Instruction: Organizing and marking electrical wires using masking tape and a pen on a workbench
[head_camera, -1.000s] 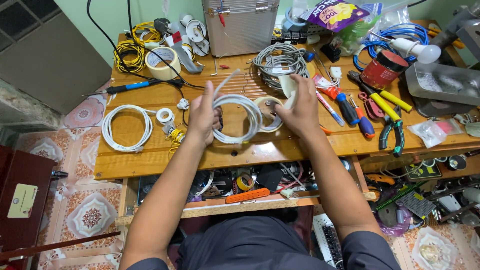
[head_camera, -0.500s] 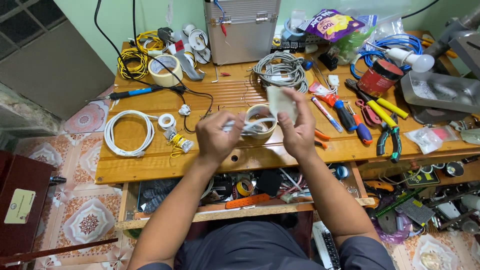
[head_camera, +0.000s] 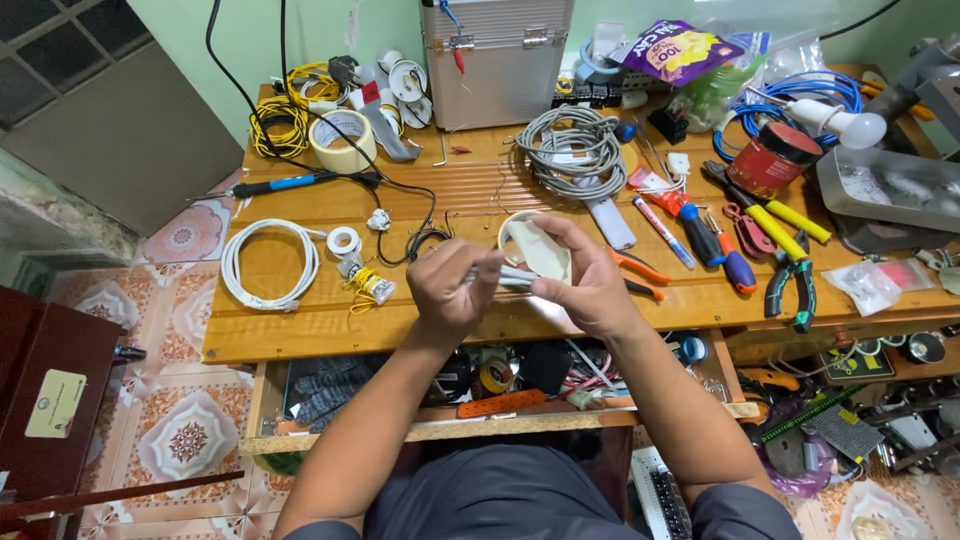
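Note:
My left hand (head_camera: 447, 292) and my right hand (head_camera: 583, 279) meet over the front of the wooden workbench (head_camera: 300, 330). Between them they grip a bunched white cable (head_camera: 508, 277), squeezed flat into a narrow bundle. My right hand also presses a strip of pale tape (head_camera: 538, 247) against the bundle, with the tape roll partly hidden behind my fingers. A second coil of white cable (head_camera: 268, 263) lies flat on the bench to the left.
A grey cable coil (head_camera: 573, 149), masking tape roll (head_camera: 343, 141), yellow wire (head_camera: 278, 122), soldering iron (head_camera: 290, 184), pliers and screwdrivers (head_camera: 760, 240) and a red can (head_camera: 771, 159) crowd the bench. A metal case (head_camera: 497, 60) stands at the back. A cluttered shelf (head_camera: 500, 385) runs below.
The white cable was a wide open loop held between both hands. It is now squeezed into a tight bundle, and my hands have come together near the bench's front with tape on it.

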